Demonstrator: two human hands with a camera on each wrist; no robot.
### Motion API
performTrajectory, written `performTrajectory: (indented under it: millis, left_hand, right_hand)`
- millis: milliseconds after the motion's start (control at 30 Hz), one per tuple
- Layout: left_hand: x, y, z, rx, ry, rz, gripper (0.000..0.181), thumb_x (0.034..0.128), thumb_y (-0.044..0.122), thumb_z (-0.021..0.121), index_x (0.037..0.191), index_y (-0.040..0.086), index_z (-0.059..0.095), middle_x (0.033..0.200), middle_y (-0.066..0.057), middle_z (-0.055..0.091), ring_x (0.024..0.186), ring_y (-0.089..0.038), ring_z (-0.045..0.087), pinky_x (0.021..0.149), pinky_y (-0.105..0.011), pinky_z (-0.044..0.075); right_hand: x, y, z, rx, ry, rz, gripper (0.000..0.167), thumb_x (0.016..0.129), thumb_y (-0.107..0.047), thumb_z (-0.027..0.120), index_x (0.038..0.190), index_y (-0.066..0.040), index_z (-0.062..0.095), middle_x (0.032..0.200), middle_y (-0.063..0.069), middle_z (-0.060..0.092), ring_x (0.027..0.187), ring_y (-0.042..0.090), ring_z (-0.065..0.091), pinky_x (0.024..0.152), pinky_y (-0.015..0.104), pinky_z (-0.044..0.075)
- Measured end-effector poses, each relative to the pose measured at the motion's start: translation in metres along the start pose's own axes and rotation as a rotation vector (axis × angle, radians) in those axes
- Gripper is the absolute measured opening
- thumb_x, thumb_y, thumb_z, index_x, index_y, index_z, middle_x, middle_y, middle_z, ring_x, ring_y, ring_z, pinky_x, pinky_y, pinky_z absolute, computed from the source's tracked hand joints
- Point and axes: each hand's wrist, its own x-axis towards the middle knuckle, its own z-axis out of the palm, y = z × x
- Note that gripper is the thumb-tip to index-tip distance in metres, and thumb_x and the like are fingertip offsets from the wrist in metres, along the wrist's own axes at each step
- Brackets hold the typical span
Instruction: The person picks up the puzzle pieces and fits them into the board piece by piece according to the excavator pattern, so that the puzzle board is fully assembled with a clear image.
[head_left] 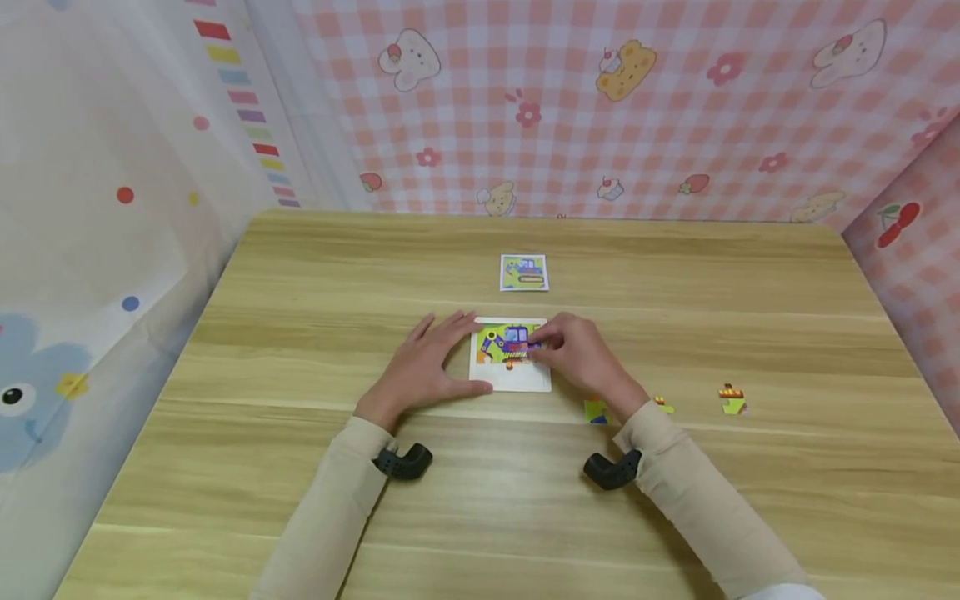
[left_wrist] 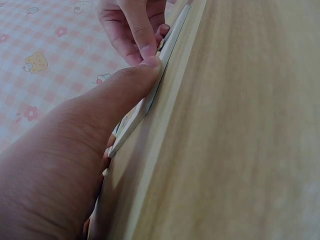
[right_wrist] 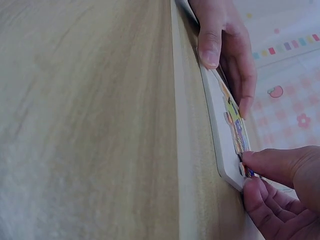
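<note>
A small white puzzle board point(head_left: 513, 382) lies on the table, its upper part filled with pieces showing a purple digger point(head_left: 516, 335) on green. My left hand point(head_left: 423, 371) rests at the board's left side, fingers spread. Its thumb touches the near edge and its fingertips reach the far left corner. With thumb and fingers, my right hand point(head_left: 588, 358) pinches a puzzle piece point(right_wrist: 248, 171) at the board's right side. Most of that piece is hidden by the fingers. In the right wrist view, the near strip of the board is bare white.
A square picture card point(head_left: 524, 272) with the same digger lies beyond the board. To the right are loose pieces: a green and blue one point(head_left: 597, 411), one partly behind the right wrist point(head_left: 663, 405), and a green one with red and yellow point(head_left: 733, 400).
</note>
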Motion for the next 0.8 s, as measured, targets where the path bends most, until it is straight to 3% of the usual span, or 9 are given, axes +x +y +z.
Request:
performTrajectory:
  millis: [800]
  left_hand:
    - [-0.0006, 0.0002, -0.0010, 0.009, 0.001, 0.010, 0.102, 0.0809, 0.079, 0.067, 0.161, 0.023, 0.037, 0.169, 0.001, 0.028, 0.157, -0.015, 0.018, 0.130, -0.039, -0.003]
  right_hand:
    - [-0.0031, -0.0024, 0.0006, -0.006, 0.000, 0.011, 0.014, 0.093, -0.004, 0.076, 0.106, -0.001, 0.080, 0.096, 0.010, 0.064, 0.083, 0.021, 0.056, 0.067, 0.028, 0.047]
